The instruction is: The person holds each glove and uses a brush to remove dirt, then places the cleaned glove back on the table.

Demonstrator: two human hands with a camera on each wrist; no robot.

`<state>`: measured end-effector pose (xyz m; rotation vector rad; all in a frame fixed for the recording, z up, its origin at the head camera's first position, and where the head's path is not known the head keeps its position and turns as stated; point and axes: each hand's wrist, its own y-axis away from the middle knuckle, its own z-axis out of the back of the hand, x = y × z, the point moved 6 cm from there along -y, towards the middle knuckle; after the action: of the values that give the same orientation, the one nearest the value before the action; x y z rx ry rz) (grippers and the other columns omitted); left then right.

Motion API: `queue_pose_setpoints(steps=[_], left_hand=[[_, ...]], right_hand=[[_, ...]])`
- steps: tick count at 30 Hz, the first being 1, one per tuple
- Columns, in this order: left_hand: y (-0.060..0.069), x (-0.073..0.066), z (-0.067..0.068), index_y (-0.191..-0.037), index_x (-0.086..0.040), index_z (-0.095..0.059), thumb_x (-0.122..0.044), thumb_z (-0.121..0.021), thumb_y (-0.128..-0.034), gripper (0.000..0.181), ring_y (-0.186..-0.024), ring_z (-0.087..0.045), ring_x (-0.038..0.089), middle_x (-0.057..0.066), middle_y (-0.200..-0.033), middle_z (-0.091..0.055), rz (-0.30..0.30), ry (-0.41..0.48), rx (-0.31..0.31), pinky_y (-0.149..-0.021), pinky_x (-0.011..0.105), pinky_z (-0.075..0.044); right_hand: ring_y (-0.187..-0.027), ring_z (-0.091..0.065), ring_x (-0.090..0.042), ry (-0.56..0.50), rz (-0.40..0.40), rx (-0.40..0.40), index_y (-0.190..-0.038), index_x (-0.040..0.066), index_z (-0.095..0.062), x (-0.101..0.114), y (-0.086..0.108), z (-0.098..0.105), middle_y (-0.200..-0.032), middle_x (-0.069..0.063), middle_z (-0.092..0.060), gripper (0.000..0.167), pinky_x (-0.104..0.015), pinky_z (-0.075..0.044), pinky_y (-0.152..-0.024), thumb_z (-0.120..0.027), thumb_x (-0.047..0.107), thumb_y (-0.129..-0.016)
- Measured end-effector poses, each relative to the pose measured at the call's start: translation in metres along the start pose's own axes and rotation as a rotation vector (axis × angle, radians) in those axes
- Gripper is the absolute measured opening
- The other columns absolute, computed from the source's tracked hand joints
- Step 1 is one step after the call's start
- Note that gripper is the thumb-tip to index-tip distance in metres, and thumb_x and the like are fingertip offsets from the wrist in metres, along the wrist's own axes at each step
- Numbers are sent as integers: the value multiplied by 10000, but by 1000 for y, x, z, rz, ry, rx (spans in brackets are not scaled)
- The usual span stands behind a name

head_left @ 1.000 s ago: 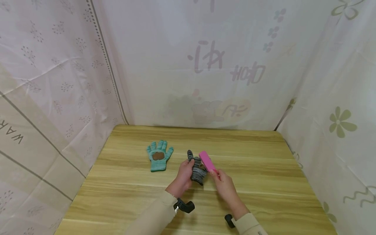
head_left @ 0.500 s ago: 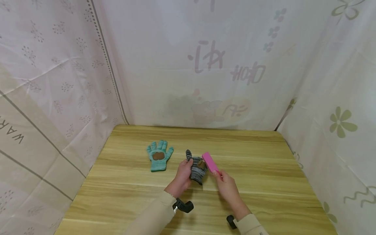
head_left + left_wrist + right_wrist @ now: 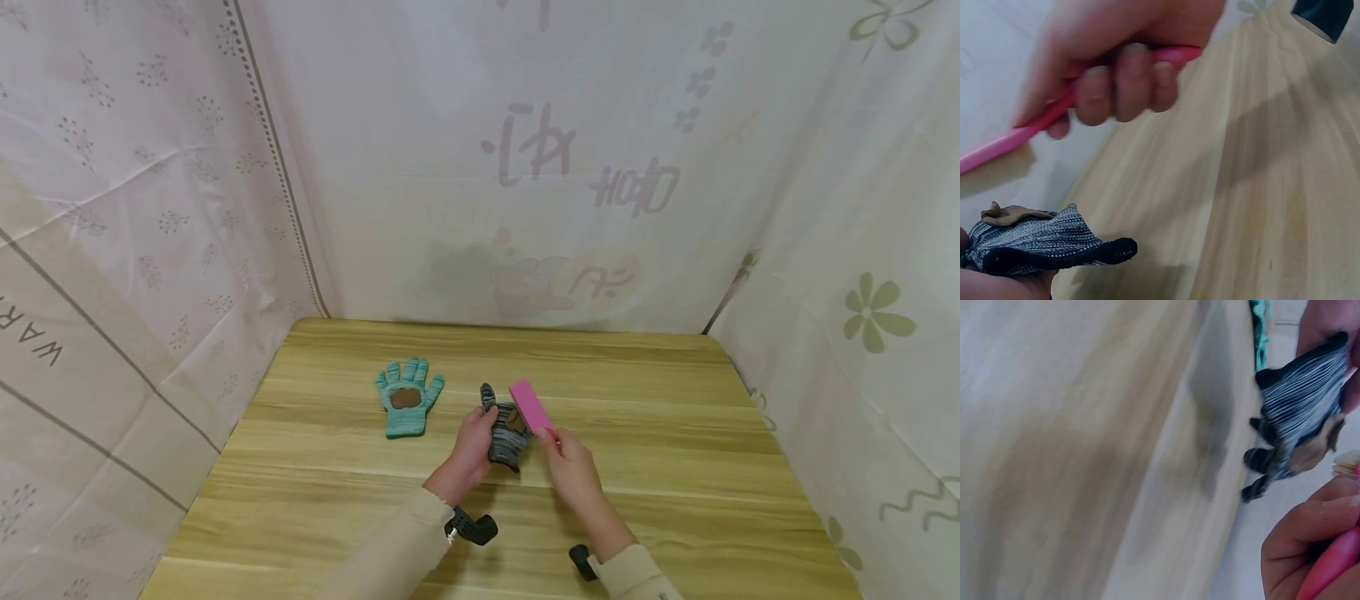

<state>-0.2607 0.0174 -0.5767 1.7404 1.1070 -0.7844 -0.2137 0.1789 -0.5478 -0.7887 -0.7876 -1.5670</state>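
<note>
My left hand grips a grey-and-black striped knit glove by its thumb side, above the table. A brown patch lies on the glove, its edge curled up. In my right hand is the handle of a pink brush, fingers wrapped round it. Pale bristles face down toward the patch, with a gap between them and the glove in the left wrist view. Part of the glove is hidden behind the brush head and my left fingers.
A teal knit glove with a brown patch lies flat on the wooden table, left of my hands. Patterned cloth hangs behind the table and along both sides. Each wrist wears a black camera mount.
The brush and right hand shifted slightly right, off the patch, then back left and up over it. The striped glove moved only slightly with my left hand. The teal glove stayed put.
</note>
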Motion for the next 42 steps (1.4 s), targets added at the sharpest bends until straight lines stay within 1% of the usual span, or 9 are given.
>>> queue_pose_setpoints(steps=[4, 6, 10, 14, 16, 22, 27, 35, 42], left_hand=[[0, 5, -4, -1593, 44, -56, -287, -408, -1094, 695, -1525, -125, 444, 289, -1652, -71, 24, 2, -12, -1249, 521, -209], [-1, 7, -6, -1590, 50, -66, -294, -416, -1090, 701, -1527, -117, 445, 293, -1650, -78, 25, -4, -15, -1250, 525, -205], [-1, 9, -9, -1560, 39, -247, -297, -397, -1094, 594, -1452, -336, 389, 274, -1585, -299, 0, -32, 14, -1189, 472, -345], [-1, 8, -12, -1466, 3, -423, -297, -380, -1099, 476, -1204, -559, 234, 190, -1403, -541, -21, -19, 46, -1007, 354, -488], [0, 7, -12, -1458, -18, -441, -300, -383, -1099, 460, -1163, -564, 178, 147, -1379, -564, -21, -2, 44, -979, 322, -494], [-1, 0, -11, -1455, 2, -438, -285, -368, -1109, 455, -1207, -555, 196, 178, -1412, -542, -31, 23, 23, -1027, 347, -481], [-2, -3, -8, -1436, 13, -456, -272, -368, -1110, 442, -1072, -616, 155, 159, -1303, -614, -39, 24, -7, -913, 302, -528], [-6, -4, -4, -1428, 19, -431, -252, -337, -1117, 423, -1183, -587, 209, 187, -1355, -577, -28, 59, -26, -996, 338, -502], [-10, -4, -2, -1402, 29, -445, -243, -345, -1118, 407, -1068, -631, 170, 150, -1266, -613, -25, 91, -43, -896, 304, -533]], right_hand=[[-602, -384, -131, -27, 30, -4, -1018, 38, -632, 13, 0, -2, -695, -1, -418, 385, -256, -327, -523, -517, 403, -1059], [-614, -390, -134, -39, 44, -11, -1028, 34, -640, 19, 1, -3, -701, -1, -427, 378, -256, -328, -537, -526, 394, -1057], [-621, -404, -138, -49, 64, -20, -1021, 33, -647, 24, 0, -6, -703, 1, -445, 371, -253, -337, -545, -543, 387, -1051], [-600, -404, -133, -29, 57, -16, -1000, 40, -634, 23, 0, -10, -688, 4, -443, 372, -247, -331, -517, -537, 396, -1052], [-594, -404, -131, -19, 48, -11, -998, 42, -630, 21, -1, -12, -685, 6, -443, 374, -247, -327, -507, -534, 400, -1052], [-598, -393, -139, 29, 53, 0, -1011, 46, -636, 14, -2, -15, -683, 7, -425, 350, -259, -318, -512, -556, 385, -1044], [-588, -384, -142, 67, 49, 4, -1020, 72, -628, 9, -6, -17, -680, 11, -413, 295, -261, -313, -509, -562, 359, -1044], [-590, -389, -147, 83, 17, 23, -1083, 71, -635, 1, -8, -16, -683, 5, -420, 341, -272, -329, -516, -544, 398, -1046], [-574, -390, -140, 87, 14, 38, -1035, 54, -618, -2, -9, -13, -675, -3, -438, 364, -257, -327, -485, -530, 407, -1051]])
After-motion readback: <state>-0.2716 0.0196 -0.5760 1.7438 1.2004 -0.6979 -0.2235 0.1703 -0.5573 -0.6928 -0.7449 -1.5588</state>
